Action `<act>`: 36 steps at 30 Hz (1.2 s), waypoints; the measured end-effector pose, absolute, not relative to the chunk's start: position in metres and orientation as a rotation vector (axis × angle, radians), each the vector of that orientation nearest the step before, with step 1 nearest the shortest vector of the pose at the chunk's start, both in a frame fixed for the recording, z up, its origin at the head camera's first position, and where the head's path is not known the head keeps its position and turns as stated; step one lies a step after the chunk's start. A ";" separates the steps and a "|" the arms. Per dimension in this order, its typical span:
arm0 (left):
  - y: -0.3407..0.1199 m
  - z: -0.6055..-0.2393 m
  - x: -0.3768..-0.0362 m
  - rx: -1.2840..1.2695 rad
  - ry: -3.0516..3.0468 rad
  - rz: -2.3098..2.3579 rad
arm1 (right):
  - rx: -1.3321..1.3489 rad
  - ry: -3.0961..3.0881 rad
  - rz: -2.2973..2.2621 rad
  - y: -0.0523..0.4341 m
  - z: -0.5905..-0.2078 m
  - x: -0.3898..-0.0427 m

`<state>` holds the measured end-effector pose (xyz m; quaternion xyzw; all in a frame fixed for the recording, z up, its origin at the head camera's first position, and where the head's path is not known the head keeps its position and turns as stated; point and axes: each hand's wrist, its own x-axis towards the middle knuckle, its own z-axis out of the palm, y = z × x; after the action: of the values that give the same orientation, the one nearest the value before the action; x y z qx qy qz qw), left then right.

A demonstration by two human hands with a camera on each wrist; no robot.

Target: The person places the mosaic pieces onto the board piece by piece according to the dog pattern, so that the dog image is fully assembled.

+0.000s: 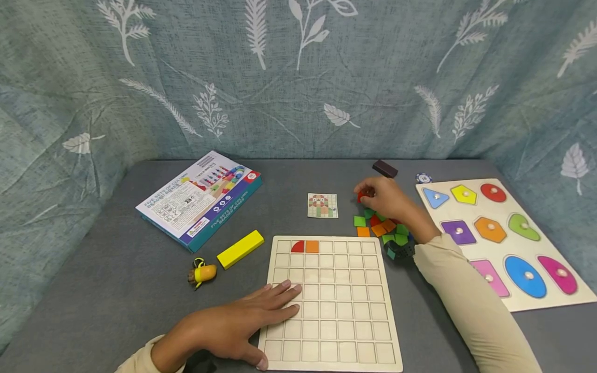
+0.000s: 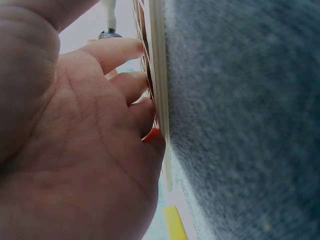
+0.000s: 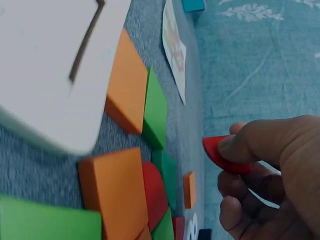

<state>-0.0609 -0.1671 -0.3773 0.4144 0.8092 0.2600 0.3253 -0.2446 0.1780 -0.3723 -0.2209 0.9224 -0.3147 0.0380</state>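
My left hand (image 1: pixel 233 321) rests on the left edge of a cream grid board (image 1: pixel 328 311), its fingers spread. In the board's top row lie a red quarter-circle tile (image 1: pixel 297 247) and, right beside it, an orange square tile (image 1: pixel 312 247). Beyond the board's upper right corner, my right hand (image 1: pixel 389 199) pinches another red quarter-circle tile (image 3: pixel 216 150) between thumb and fingers, raised above the table in the right wrist view. Below that hand is a loose heap of green, orange and red tiles (image 1: pixel 388 225). A small card with a coloured grid picture (image 1: pixel 322 205) lies behind the board.
On the right lies a shape puzzle board (image 1: pixel 503 246) with knobbed pieces. A dark block (image 1: pixel 385 168) and a poker chip (image 1: pixel 423 178) sit at the back. To the left are a boxed set (image 1: pixel 200 199), a yellow block (image 1: pixel 240 249) and a small toy figure (image 1: pixel 202 272).
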 end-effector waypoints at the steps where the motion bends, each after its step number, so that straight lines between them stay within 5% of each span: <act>1: -0.167 -0.377 -0.061 1.089 2.121 0.682 | -0.686 2.837 -0.968 0.177 -0.372 -0.244; 36: -0.166 -0.377 -0.062 1.110 2.115 0.694 | -0.961 2.548 -0.975 0.142 -0.365 -0.202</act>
<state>-0.0619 -0.1662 -0.3766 0.4225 0.8052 0.2641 0.3216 -0.2023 0.1416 -0.3648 -0.3295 0.8742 -0.3345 0.1241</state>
